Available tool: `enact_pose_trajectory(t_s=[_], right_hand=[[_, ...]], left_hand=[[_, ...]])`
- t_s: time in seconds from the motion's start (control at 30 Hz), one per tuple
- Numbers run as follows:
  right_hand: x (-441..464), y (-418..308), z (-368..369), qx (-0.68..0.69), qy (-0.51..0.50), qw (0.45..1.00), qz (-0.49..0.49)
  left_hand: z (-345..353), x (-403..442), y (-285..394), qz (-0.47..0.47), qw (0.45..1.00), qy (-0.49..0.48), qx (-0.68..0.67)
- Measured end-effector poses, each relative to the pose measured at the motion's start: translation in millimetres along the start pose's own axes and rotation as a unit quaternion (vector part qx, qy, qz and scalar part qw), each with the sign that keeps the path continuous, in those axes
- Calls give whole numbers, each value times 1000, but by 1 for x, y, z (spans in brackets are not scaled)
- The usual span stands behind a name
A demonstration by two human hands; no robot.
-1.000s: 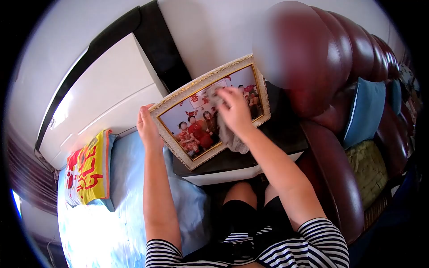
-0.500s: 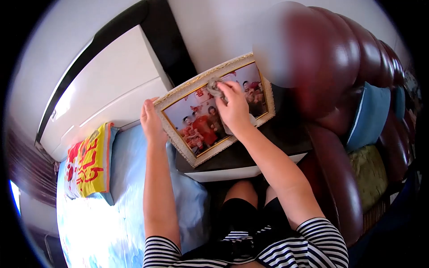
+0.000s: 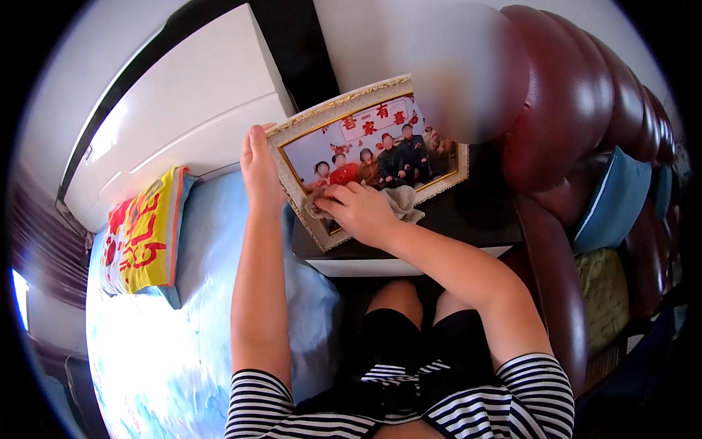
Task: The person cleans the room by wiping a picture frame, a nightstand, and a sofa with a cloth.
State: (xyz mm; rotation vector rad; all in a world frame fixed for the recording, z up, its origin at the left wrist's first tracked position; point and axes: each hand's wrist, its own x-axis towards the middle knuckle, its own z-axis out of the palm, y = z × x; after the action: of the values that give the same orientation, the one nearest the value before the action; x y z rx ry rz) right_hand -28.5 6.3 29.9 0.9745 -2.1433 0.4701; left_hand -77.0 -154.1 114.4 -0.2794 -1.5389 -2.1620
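One cloth [image 3: 402, 200] now lower on picture [image 3: 373, 155]

A yellow pillow [image 3: 152, 238] rests on a bed [image 3: 208, 252], blue cushions [image 3: 616, 201] on a sofa [image 3: 578, 95]

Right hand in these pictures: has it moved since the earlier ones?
Yes. Judged against the dark-topped cabinet, the right hand has moved down and left in the view, nearer the cabinet's front edge.

Blur veils the framed photo [image 3: 387, 150] at upper right; cloth [image 3: 402, 200] partly hides its bottom
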Motion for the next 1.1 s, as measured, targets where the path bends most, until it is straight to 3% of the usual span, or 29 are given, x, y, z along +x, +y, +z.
enact_pose_trajectory(t_s=[0.17,0.23,0.47,0.53,0.73,0.9,0.93,1.03,1.1], right_hand=[[-26,-1,-1,-19,-62,997,-44],[-28,-2,-5,-24,-131,988,-75],[-30,1,-21,-72,-194,975,-80],[-34,10,-36,-80,-256,963,-20],[-70,73,-80,-97,-254,956,106],[-116,140,-115,-143,-195,916,320],[-120,142,-121,-147,-194,915,321],[-128,152,-126,-47,-134,920,367],[-136,164,-113,148,52,901,405]], left_hand=[[3,-3,2,3,999,24,23],[4,-3,2,3,1000,26,12],[-5,5,-4,9,1000,4,17],[-6,6,-6,8,1000,2,16],[-3,7,-6,9,1000,18,14],[-3,3,-4,13,1000,-2,1],[-3,3,-6,12,1000,-4,-3],[-5,8,-9,2,1000,19,9],[-4,9,-10,-5,999,38,34]])
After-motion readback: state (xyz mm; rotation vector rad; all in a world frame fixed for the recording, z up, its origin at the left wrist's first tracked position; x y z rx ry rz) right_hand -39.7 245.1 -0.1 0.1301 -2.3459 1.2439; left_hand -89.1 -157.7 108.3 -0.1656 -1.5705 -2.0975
